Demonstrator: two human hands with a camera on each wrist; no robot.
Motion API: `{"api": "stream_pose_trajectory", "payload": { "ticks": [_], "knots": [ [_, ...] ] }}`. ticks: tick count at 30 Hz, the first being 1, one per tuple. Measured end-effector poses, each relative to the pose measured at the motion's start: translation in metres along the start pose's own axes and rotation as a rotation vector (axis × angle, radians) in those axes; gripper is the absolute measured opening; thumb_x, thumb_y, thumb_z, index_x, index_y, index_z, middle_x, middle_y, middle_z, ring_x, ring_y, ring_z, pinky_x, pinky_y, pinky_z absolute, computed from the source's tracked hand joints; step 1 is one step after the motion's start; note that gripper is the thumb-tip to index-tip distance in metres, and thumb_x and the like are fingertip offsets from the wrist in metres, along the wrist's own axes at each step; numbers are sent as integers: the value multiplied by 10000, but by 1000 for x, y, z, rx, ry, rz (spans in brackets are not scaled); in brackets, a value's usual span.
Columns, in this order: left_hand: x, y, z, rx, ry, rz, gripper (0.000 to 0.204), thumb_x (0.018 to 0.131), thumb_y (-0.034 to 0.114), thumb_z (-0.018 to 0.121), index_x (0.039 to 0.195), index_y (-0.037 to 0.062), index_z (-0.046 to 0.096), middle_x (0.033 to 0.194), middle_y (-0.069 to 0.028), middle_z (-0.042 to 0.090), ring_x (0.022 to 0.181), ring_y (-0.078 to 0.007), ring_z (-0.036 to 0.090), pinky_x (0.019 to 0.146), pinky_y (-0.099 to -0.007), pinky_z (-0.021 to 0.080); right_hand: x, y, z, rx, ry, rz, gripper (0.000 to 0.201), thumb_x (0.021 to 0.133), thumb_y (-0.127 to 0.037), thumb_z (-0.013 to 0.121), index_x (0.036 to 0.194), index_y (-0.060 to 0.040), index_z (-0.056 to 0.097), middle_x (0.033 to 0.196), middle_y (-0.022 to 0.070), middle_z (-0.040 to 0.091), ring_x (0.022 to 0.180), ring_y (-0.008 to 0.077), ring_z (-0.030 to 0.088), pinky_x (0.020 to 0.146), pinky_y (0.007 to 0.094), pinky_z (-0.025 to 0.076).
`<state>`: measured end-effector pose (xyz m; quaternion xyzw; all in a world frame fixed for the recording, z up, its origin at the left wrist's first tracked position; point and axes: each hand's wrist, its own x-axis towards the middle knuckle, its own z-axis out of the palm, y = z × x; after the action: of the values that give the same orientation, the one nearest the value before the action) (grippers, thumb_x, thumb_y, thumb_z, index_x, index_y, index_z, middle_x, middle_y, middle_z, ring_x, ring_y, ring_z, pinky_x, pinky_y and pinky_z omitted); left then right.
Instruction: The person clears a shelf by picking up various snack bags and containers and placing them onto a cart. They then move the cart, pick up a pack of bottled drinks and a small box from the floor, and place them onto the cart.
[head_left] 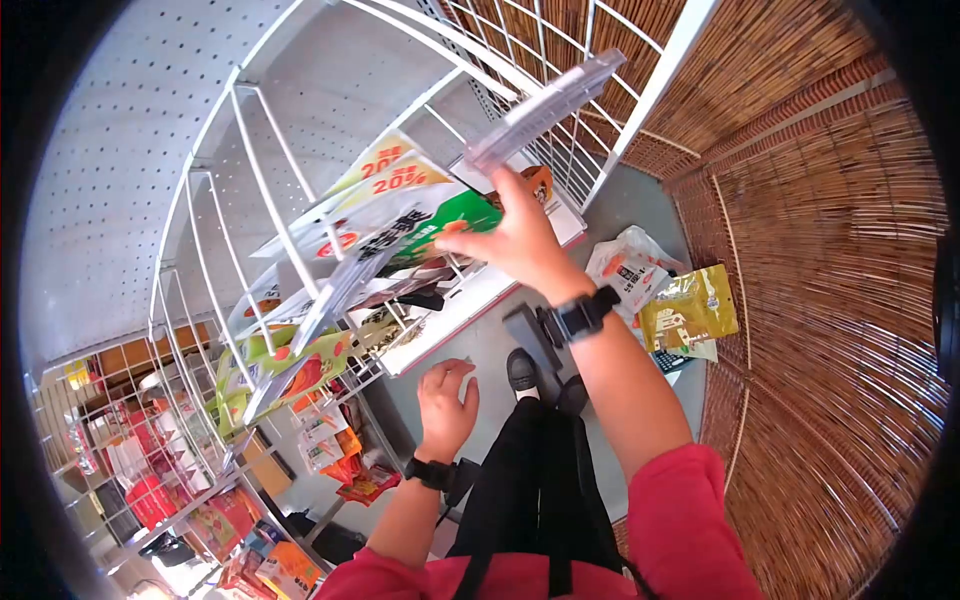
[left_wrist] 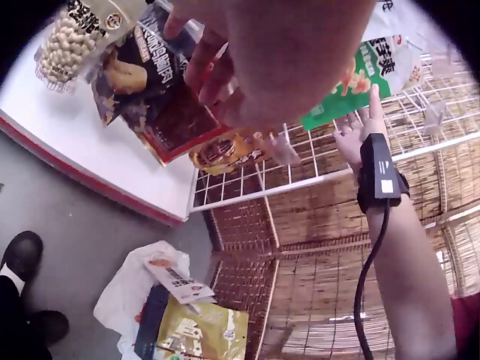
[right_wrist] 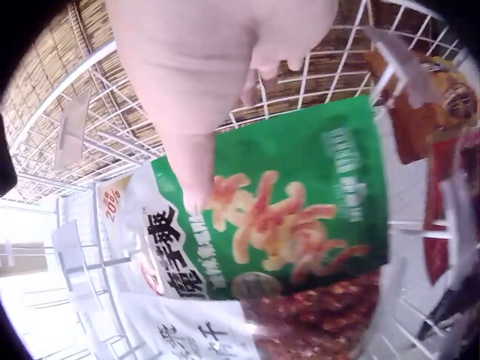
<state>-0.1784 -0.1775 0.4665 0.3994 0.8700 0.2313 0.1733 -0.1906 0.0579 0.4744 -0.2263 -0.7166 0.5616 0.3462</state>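
Observation:
My right hand [head_left: 505, 235] reaches up to a green snack packet [head_left: 455, 215] hanging on a white wire rack [head_left: 250, 150]. In the right wrist view the thumb [right_wrist: 196, 169] lies on the front of the green packet [right_wrist: 315, 195], and the other fingers curl at its top edge. The left wrist view shows that right hand [left_wrist: 358, 129] beside the green packet [left_wrist: 346, 84]. My left hand [head_left: 445, 395] hangs lower, near the rack's front, loosely curled and holding nothing. The left hand [left_wrist: 277, 60] fills the top of its own view.
Several more snack packets fill the rack, with a clear price strip [head_left: 545, 105] above. A white shelf [left_wrist: 90, 161] carries dark packets [left_wrist: 172, 105]. A yellow packet [head_left: 690, 305] and a white bag [head_left: 625, 265] lie on the grey floor. A woven reed wall [head_left: 830, 250] stands to the right.

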Motion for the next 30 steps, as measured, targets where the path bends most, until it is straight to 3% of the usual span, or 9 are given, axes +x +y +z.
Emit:
{"api": "stream_pose_trajectory", "payload": {
  "ticks": [1,3,7,14,20,24,27,29,30],
  "knots": [
    [2,6,-10,-56,38,-35,173,690,60,583,863,61,580,900,-89,555,880,-273,513,812,-387,377,0,-11,0,-6,-4,-3,624,603,-196,731,1136,-12,465,1067,152,514,1043,272,461,907,347,332],
    [1,-2,-10,-99,81,-32,170,690,46,576,861,49,577,895,-101,554,877,-282,512,802,-382,383,-2,-32,-4,178,-275,308,379,621,-196,705,927,-5,588,880,116,575,877,253,537,800,334,391],
    [1,-5,-18,-135,183,-65,219,723,28,555,940,7,539,936,-142,545,902,-303,508,804,-368,389,-20,-35,-1,59,-239,126,202,640,-148,673,721,16,586,741,104,567,702,237,555,624,318,426],
    [3,-13,-13,-408,175,-256,353,827,64,476,1163,-15,407,1109,-137,481,997,-218,476,823,-320,394,-66,-55,-21,90,-120,46,190,696,-154,611,807,-2,633,894,83,594,848,239,548,737,333,433],
    [3,-4,-5,-634,43,-200,477,878,116,370,1316,19,209,1249,-170,377,1105,-244,410,940,-347,311,-94,-63,-55,-109,-91,-45,178,707,-116,598,859,-31,638,860,85,623,811,241,567,745,332,431],
    [-3,-9,20,-822,37,-145,537,873,198,411,1322,9,184,1266,-176,348,1118,-265,400,949,-360,302,-132,-57,-78,-84,-116,220,193,724,-163,589,838,-13,631,819,121,615,790,239,568,708,353,431],
    [-7,-11,32,-883,-140,-145,522,804,248,543,1204,-17,337,1159,-135,448,1066,-211,430,905,-336,341,-161,-52,-96,34,-199,510,213,745,-176,595,855,5,620,812,114,621,768,218,573,696,344,440],
    [-16,5,22,-759,-296,-200,449,765,176,597,1125,-22,415,1056,-91,514,936,-165,493,850,-308,380,-186,-41,-97,408,-11,656,188,729,-161,629,797,13,604,705,35,599,612,85,522,580,238,423],
    [-15,8,30,-758,-306,-197,449,765,176,597,1125,-22,415,1056,-91,514,936,-165,493,850,-308,380,-196,-34,-98,407,-1,659,188,729,-161,629,797,13,604,705,35,599,612,85,522,580,238,423]
  ]
}}
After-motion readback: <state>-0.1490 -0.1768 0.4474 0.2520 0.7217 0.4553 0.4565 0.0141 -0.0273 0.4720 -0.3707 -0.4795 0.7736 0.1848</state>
